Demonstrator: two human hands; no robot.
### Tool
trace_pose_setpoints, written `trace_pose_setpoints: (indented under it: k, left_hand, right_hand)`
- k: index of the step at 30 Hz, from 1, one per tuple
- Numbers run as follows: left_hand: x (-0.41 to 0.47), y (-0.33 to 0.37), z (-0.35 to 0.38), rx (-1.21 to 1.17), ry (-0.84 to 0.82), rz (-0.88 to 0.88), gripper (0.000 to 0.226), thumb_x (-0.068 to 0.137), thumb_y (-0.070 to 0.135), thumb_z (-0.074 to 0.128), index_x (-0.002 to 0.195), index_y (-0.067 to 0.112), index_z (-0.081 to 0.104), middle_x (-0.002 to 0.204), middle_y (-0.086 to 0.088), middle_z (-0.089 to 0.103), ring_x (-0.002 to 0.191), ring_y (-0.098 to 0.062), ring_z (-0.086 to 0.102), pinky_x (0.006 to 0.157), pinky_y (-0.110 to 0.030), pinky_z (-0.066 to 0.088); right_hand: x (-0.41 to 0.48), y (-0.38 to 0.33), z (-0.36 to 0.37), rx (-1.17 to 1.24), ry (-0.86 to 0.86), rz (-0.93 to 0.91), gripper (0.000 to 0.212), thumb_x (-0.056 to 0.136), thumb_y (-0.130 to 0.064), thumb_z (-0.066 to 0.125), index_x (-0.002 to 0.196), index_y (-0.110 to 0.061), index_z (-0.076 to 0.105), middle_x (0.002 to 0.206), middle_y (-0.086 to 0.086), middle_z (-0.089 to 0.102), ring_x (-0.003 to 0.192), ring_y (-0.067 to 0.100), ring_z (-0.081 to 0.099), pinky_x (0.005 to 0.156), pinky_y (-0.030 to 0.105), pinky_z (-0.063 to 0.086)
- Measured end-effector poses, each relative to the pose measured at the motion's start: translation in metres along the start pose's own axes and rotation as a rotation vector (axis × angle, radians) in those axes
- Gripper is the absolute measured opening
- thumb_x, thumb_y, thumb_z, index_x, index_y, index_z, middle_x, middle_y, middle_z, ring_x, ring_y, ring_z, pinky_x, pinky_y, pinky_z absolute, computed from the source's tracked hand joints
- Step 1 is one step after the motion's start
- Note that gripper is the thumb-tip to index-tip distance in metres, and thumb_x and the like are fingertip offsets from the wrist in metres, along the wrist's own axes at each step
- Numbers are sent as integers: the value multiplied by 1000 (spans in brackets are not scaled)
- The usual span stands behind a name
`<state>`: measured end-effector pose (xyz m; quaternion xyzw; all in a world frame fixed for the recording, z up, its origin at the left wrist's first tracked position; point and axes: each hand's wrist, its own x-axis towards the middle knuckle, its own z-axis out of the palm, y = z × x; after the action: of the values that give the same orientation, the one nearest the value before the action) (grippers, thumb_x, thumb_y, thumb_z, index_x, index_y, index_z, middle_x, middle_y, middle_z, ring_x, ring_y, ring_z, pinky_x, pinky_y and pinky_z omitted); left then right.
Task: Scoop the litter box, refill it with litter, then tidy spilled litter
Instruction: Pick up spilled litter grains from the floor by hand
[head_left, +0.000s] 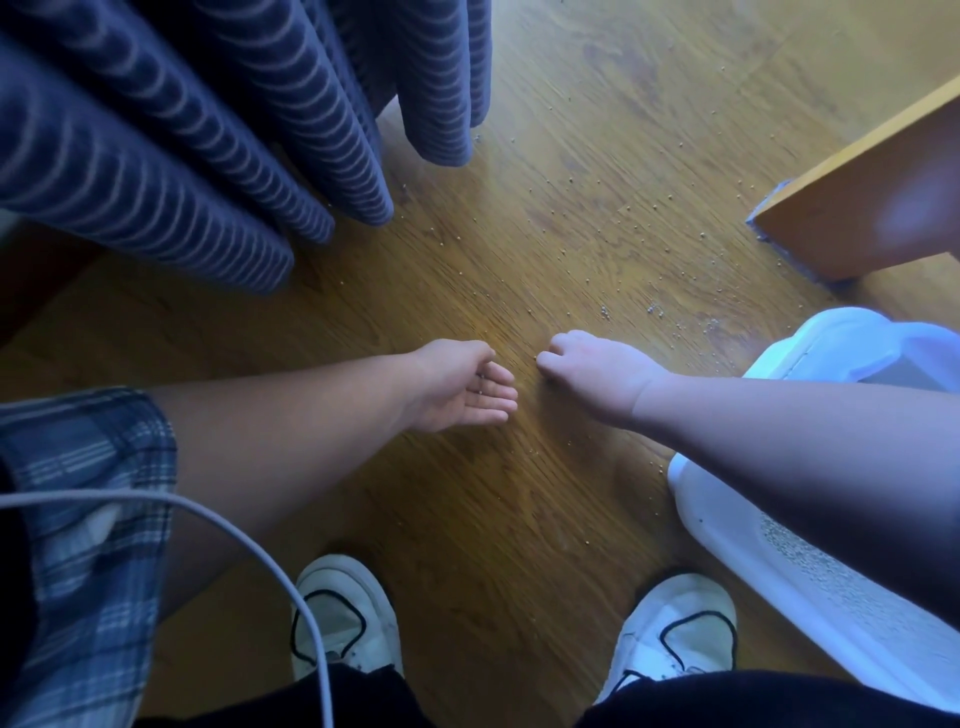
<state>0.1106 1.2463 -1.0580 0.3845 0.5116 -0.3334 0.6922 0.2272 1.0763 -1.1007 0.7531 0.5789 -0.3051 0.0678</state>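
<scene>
Your left hand (462, 387): palm up, fingers loosely extended, a few grains lying on it. Your right hand (587, 371): knuckles up, fingers curled, tips at the brown wood-grain floor (467, 519); whether it pinches a grain, cannot tell. Small pale spilled litter grains (604, 312): scattered beyond both hands. White plastic litter box (727, 540): right, under your forearm.

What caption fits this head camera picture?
Curled right hand works at spilled litter on the wooden floor beside the cupped left hand.

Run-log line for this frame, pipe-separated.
stage: tidying spilled litter | left hand: palm up, few grains in it | right hand: fingers curled at floor, grain unseen | litter box: at right
</scene>
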Motion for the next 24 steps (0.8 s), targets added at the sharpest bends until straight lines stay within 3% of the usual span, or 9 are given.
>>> trace_pose_setpoints:
  k: [8, 11, 14, 19, 22, 24]
  left_hand:
    - [-2, -3, -3, 5, -5, 4, 39, 107, 25, 35, 121, -1, 60, 119, -20, 67, 107, -30, 67, 95, -42, 56]
    - [-2, -4, 2, 23, -28, 7, 43, 108, 30, 32, 123, -1, 59, 118, -19, 67, 107, -29, 68, 91, -40, 57]
    - [-2, -5, 7, -34, -88, 30, 44, 107, 31, 31, 123, 0, 57, 116, -19, 66, 104, -29, 67, 82, -38, 59]
    - [-1, -4, 9, -93, -148, 65, 42, 104, 23, 32, 129, 0, 57, 113, -21, 66, 101, -32, 67, 77, -41, 60]
    - [-1, -3, 7, -42, -90, 15, 48, 107, 29, 28, 119, -4, 61, 116, -23, 68, 104, -32, 68, 82, -39, 59]
    - [-4, -3, 4, 18, -41, 11, 47, 108, 28, 28, 117, -4, 62, 117, -22, 68, 105, -31, 69, 86, -39, 58]
  right_hand:
    - [5, -11, -1, 91, 21, 89, 14, 99, -9, 43, 107, -15, 53, 96, 2, 45, 100, 26, 54, 82, 41, 51]
    - [2, -20, -9, 330, 186, 125, 4, 91, -13, 54, 93, -15, 57, 92, 3, 50, 88, 27, 55, 77, 40, 49]
    - [-5, -40, -21, 571, 358, 44, 3, 85, -12, 63, 88, -11, 62, 86, 2, 55, 77, 20, 51, 72, 34, 45]
    - [-14, -56, -29, 686, 413, 24, 20, 84, -4, 56, 97, -14, 67, 92, -1, 61, 81, 14, 53, 76, 27, 44]
    - [-14, -29, -28, 658, 441, 185, 23, 86, -4, 54, 102, -15, 68, 100, 0, 64, 93, 17, 59, 85, 28, 46]
    - [-15, -6, -23, 571, 354, 292, 22, 90, -6, 53, 104, -16, 67, 102, -1, 62, 96, 17, 59, 85, 25, 43]
